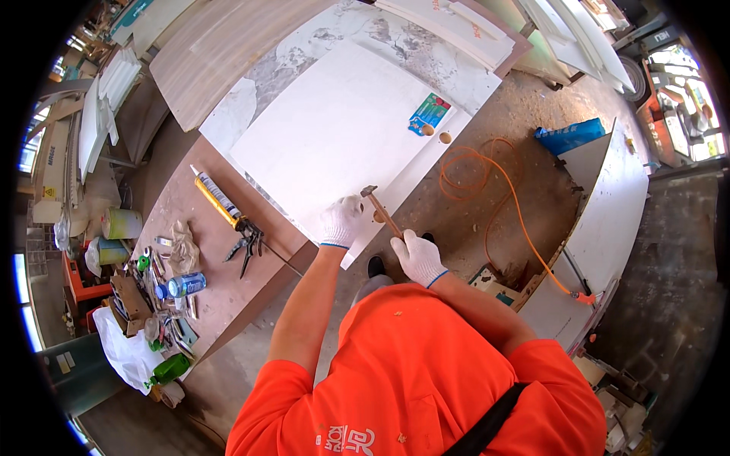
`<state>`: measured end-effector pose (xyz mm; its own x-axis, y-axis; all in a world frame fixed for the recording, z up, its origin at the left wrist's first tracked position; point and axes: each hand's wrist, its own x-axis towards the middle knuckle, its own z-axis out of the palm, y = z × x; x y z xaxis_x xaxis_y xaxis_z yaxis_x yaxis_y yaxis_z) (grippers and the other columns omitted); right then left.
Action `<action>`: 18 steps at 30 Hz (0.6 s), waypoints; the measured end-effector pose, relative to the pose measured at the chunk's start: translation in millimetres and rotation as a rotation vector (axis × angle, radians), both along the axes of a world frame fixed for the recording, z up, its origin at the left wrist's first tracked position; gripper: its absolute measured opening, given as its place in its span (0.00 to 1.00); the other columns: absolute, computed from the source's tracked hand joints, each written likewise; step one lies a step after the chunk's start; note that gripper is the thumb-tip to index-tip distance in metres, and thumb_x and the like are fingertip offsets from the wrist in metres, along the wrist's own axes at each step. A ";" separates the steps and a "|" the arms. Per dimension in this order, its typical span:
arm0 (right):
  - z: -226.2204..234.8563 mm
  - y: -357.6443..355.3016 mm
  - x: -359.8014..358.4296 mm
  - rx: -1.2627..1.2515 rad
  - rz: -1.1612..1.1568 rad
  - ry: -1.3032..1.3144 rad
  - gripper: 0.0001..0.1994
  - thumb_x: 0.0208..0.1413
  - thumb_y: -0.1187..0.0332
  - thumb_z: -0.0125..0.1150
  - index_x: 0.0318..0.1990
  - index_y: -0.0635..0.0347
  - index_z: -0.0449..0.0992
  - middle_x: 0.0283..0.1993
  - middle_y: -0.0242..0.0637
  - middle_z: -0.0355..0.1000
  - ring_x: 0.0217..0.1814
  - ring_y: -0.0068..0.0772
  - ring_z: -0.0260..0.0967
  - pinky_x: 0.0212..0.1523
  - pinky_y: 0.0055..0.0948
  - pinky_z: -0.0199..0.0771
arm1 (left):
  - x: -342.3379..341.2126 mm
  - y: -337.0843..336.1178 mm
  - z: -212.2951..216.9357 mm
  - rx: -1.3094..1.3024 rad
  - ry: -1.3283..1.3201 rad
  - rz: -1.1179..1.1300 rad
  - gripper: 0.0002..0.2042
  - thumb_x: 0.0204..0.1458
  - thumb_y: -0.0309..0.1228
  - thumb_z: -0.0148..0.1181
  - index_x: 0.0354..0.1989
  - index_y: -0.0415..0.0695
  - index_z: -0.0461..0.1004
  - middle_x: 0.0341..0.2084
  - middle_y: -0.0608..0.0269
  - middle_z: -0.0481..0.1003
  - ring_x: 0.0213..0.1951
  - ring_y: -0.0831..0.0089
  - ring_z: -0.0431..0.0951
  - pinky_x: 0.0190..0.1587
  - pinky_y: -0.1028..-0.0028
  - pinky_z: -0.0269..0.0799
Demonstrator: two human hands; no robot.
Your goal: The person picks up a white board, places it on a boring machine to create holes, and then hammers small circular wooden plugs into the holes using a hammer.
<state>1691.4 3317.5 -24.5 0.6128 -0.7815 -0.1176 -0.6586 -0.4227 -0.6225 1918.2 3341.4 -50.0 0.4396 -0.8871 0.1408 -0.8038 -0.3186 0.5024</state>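
A large white panel lies on the workbench in front of me, with round holes along its right edge. My right hand, in a white knit glove, grips the wooden handle of a hammer. The hammer's dark head is raised beside my left hand, near the panel's lower right corner. My left hand, also gloved, rests on the panel there with its fingers curled together. Whatever they may hold is hidden. A round hole at the edge shows partly behind the hammer handle. A blue and red packet lies by the far holes.
On the brown bench at left lie a caulking gun, a plastic bottle and mixed small tools. An orange hose coils over the floor at right, beside a white cabinet panel and a blue bag. Boards stand behind.
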 end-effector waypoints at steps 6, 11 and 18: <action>-0.5 -1.4 1.9 0.021 0.002 0.017 0.17 0.68 0.53 0.50 0.37 0.59 0.68 0.23 0.52 0.74 0.28 0.60 0.75 0.30 0.56 0.73 | 0.5 0.1 -2.1 -0.035 0.044 0.022 0.08 0.57 0.35 0.58 0.37 0.48 0.81 0.32 0.54 0.82 0.35 0.53 0.83 0.39 0.56 0.77; -2.1 -1.8 2.0 0.048 0.023 0.089 0.18 0.68 0.53 0.49 0.37 0.60 0.68 0.23 0.52 0.74 0.28 0.60 0.75 0.30 0.56 0.73 | 0.9 -1.6 4.2 0.022 0.075 0.030 0.08 0.57 0.36 0.58 0.38 0.48 0.82 0.33 0.53 0.82 0.35 0.52 0.83 0.40 0.56 0.77; 2.3 2.2 5.4 0.006 0.027 0.100 0.17 0.67 0.54 0.52 0.36 0.60 0.69 0.22 0.51 0.74 0.26 0.60 0.75 0.29 0.55 0.74 | 1.3 -2.8 18.2 0.132 0.152 0.054 0.10 0.58 0.36 0.57 0.40 0.45 0.82 0.36 0.50 0.81 0.39 0.50 0.82 0.44 0.57 0.77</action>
